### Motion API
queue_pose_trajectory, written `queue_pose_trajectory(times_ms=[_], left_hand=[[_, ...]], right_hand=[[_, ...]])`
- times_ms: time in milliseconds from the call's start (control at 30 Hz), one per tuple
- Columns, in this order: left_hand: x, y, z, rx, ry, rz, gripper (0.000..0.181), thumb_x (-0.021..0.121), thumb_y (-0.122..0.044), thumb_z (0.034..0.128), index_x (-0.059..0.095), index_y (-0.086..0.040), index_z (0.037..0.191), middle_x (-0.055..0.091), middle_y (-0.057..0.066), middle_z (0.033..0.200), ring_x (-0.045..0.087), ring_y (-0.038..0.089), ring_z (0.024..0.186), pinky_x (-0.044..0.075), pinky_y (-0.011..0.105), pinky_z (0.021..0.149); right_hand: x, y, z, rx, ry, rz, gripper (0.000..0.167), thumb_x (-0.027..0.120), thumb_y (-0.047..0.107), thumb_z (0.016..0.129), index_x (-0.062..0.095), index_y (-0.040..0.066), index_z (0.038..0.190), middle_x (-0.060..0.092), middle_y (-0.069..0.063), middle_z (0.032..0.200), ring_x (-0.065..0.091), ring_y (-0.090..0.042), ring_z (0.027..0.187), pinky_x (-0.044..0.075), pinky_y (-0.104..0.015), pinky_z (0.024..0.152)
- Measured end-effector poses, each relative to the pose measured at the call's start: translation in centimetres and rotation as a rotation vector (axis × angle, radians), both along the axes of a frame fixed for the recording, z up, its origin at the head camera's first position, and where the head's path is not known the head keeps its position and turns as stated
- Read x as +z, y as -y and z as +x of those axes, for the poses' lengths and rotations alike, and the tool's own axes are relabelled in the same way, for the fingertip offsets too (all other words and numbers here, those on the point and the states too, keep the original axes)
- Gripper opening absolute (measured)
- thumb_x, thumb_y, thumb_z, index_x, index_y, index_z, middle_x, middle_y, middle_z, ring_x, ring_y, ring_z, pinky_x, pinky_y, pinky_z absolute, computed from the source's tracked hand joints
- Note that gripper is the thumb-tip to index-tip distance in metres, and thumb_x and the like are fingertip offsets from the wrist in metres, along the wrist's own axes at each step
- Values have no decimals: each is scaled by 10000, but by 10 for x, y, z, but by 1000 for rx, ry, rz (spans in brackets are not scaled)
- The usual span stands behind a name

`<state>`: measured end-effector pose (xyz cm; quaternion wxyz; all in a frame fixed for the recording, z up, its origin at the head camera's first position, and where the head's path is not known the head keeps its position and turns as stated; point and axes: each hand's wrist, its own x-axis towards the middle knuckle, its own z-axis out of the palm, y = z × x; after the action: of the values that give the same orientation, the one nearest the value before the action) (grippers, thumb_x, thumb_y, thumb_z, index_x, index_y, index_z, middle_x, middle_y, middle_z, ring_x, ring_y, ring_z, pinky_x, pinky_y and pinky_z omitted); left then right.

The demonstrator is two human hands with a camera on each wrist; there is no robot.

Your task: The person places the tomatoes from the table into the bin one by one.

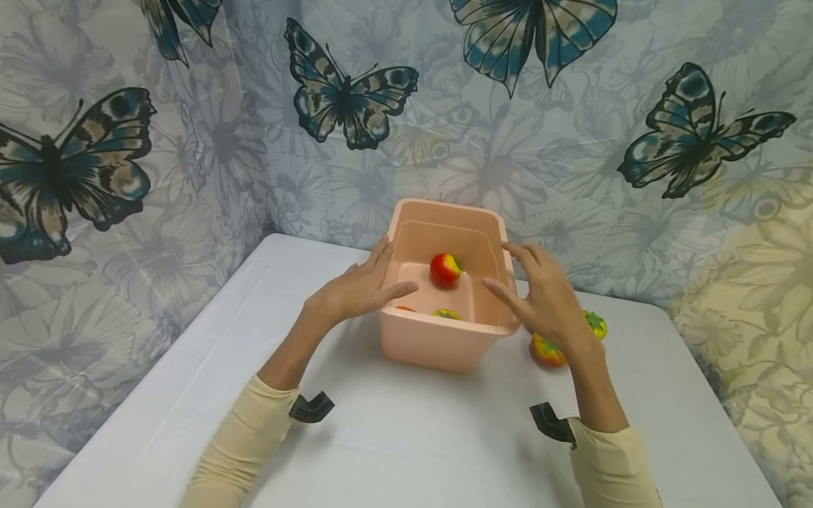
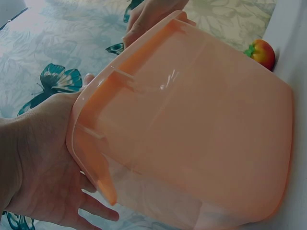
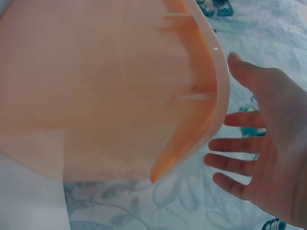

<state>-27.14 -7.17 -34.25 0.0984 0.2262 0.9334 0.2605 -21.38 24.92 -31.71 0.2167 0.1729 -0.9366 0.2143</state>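
Observation:
A peach-coloured plastic bin (image 1: 438,349) stands on the white table. Inside it lies a red and yellow piece that looks like a bell pepper (image 1: 443,271); a green-yellow top (image 1: 447,314) and an orange sliver (image 1: 405,308) show just above the front rim. My left hand (image 1: 356,288) rests along the left rim, its thumb over the edge and its fingers straight and spread outside. At the right rim my right hand (image 1: 549,300) has its fingers extended and spread, the fingertips close to the edge; firm contact is hard to tell.
Right of the bin, partly behind my right forearm, lie a red-yellow pepper-like piece (image 1: 547,353) and a greener one (image 1: 595,324). A butterfly-patterned cloth (image 1: 495,155) hangs behind the white table (image 1: 406,437).

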Motion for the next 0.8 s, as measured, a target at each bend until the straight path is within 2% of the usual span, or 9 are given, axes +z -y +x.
queue_pose_trajectory(times_ms=[167,467,600,800], left_hand=[[1,0,0,-6,4,-2,1106,401,-811,957,-96,-140,1681,-167,-6,1776,168,319,1646,112,595,1333],[2,1,1,3,24,24,1154,427,-850,915,-106,-178,1687,-164,-21,1777,160,339,1647,134,613,1325],[1,1,0,15,36,32,1154,450,-850,906,-111,-213,1688,-163,-43,1777,180,387,1634,162,628,1314],[0,0,0,7,8,11,1149,412,-862,915,-97,-179,1687,-159,-34,1777,171,369,1639,148,604,1325]], right_hand=[[2,-6,3,-30,7,-5,700,687,464,987,501,65,1532,565,-220,1446,530,-455,1322,445,-731,1078],[6,-17,10,-53,30,-2,691,667,445,1005,471,75,1555,515,-237,1502,480,-482,1363,405,-769,1079],[5,-22,13,-56,15,-6,695,671,440,1003,472,65,1554,511,-245,1505,481,-481,1364,412,-772,1070],[6,-31,16,-89,34,-8,709,641,473,1016,457,63,1564,491,-260,1518,465,-502,1373,399,-786,1071]])
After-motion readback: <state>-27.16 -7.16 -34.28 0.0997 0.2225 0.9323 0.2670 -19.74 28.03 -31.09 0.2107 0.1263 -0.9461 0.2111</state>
